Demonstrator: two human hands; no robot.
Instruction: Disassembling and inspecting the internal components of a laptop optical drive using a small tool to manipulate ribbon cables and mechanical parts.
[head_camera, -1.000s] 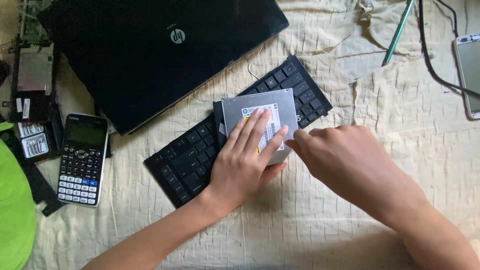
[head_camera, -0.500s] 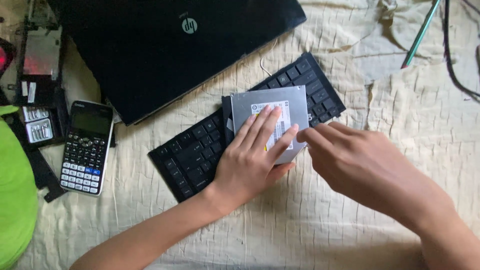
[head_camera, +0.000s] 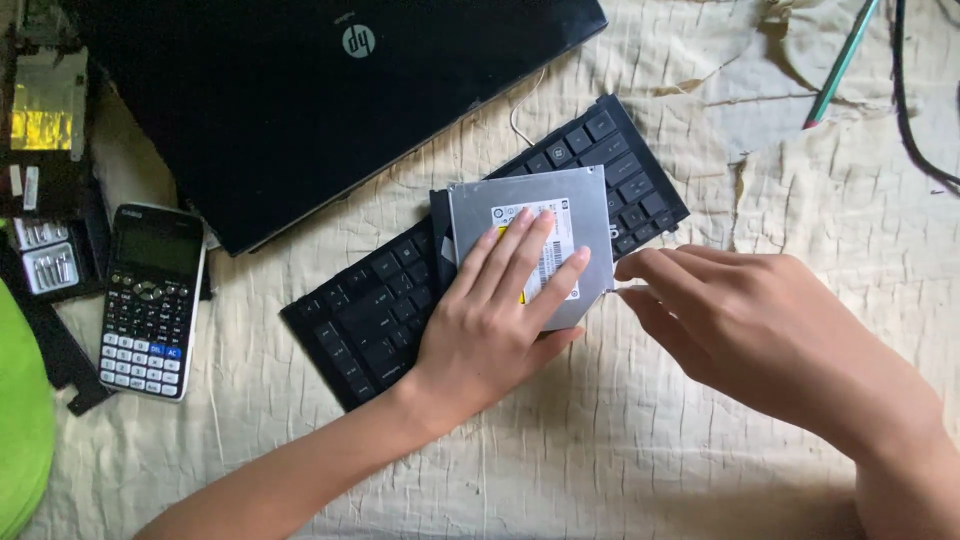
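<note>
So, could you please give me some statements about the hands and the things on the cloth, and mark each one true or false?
1. The left hand lies flat on the silver drive. True.
2. The silver drive rests on a black keyboard. True.
3. The right hand holds the calculator. False: its fingertips are at the drive's right edge; the calculator lies untouched at the far left.
4. The laptop is open. False: its lid is closed.
5. A green pencil lies at the top right. True.

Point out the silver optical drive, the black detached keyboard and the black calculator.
silver optical drive (head_camera: 575, 200), head view, bare metal top right of label.
black detached keyboard (head_camera: 365, 315), head view, keys left of hand.
black calculator (head_camera: 150, 300), head view, upper keypad.
</note>
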